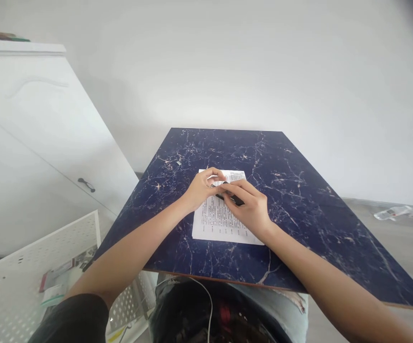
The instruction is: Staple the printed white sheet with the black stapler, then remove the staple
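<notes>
A printed sheet of paper [221, 224] lies on the dark blue marbled table [178, 157]. Over its upper part, my right hand [251, 205] is closed round a small black object [238, 200], perhaps a stapler, though the fingers cover much of it. My left hand [202, 188] meets the far end of the same object, its thumb and fingers curled together near the right fingertips. Both hands touch each other above the page.
A white cabinet [42, 128] with dark handles stands at the left. Below it is a white perforated basket [13, 286] with packets inside. A clear plastic item [392, 213] lies on the floor at right. A white cable [211, 305] hangs near my lap.
</notes>
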The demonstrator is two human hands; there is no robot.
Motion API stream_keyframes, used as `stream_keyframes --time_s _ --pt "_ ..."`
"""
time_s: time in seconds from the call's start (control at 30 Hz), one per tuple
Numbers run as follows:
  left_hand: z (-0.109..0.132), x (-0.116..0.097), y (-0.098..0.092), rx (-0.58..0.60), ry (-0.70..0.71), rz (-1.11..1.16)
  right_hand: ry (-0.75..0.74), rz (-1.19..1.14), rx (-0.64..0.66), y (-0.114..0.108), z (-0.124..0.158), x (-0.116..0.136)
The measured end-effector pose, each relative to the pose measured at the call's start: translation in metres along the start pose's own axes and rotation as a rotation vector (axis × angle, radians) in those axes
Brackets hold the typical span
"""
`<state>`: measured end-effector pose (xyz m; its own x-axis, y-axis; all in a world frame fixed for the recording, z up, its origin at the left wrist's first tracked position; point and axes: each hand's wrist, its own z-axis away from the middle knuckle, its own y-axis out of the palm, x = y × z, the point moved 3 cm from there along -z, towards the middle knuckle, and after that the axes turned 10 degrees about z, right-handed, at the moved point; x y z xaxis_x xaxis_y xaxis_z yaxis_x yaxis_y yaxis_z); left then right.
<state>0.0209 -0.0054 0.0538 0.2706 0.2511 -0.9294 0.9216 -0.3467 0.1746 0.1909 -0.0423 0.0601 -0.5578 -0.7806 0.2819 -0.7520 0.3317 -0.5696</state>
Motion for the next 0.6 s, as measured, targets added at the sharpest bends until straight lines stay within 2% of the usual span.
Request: stream_keyframes --time_s 0.07,0.17,0.23,0.3,0.37,0.47,0.53,0.6 --pt "-0.003 -0.006 -0.014 -0.001 0.048 -0.163 0.014 0.039 -0.007 -0.004 -0.003 -0.009" --pt "-0.011 -0.006 -0.061 -0.146 0.123 -0.575 0.152 0.087 -0.007 -0.015 -0.012 -0.053" --pt "-0.015 0.003 -0.102 -0.246 0.130 -0.863 0.297 0.148 0.014 -0.022 -0.019 -0.105" --pt "-0.019 0.018 -0.137 -0.248 0.046 -1.093 0.436 0.242 0.061 -0.027 -0.023 -0.166" --pt "-0.021 0.033 -0.161 -0.240 -0.078 -1.213 0.549 0.332 0.099 -0.030 -0.024 -0.223" --pt "-0.022 0.048 -0.172 -0.197 -0.200 -1.284 0.693 0.429 0.101 -0.029 -0.019 -0.282" --pt "-0.023 0.049 -0.170 -0.173 -0.189 -1.298 0.737 0.447 0.117 -0.024 -0.014 -0.300" --pt "-0.023 0.046 -0.168 -0.163 -0.150 -1.309 0.739 0.459 0.162 -0.018 -0.010 -0.305"
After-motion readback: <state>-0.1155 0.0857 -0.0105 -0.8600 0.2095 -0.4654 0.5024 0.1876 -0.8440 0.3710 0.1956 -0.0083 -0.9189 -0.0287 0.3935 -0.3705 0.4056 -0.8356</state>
